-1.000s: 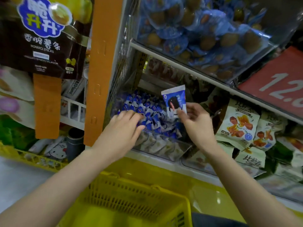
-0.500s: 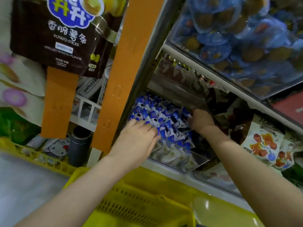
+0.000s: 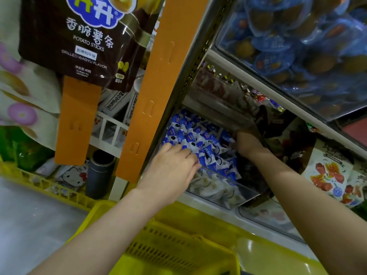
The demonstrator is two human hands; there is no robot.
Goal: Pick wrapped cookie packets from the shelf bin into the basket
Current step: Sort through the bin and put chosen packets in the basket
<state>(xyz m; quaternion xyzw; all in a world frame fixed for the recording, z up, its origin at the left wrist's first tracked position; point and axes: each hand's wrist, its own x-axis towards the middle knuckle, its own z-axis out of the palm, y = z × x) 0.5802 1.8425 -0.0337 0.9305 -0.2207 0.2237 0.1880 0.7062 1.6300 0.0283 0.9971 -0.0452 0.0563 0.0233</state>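
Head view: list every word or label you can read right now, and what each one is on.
"香脆薯条": brown hanging bag, large white characters.
"POTATO STICKS": same bag, below the characters.
"GRILLED WAGYU FLAVOR": same bag, lower line.
Smaller print on that bag: too small to read.
cookie packets: print too small to read.
white boxes behind the rail: Chinese print, blurred.
snack packs at right: lettering blurred.

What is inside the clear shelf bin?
Blue-and-white wrapped cookie packets fill the bin. The left hand rests on them; the right hand reaches in. Its fingers and the bin's bottom are covered.
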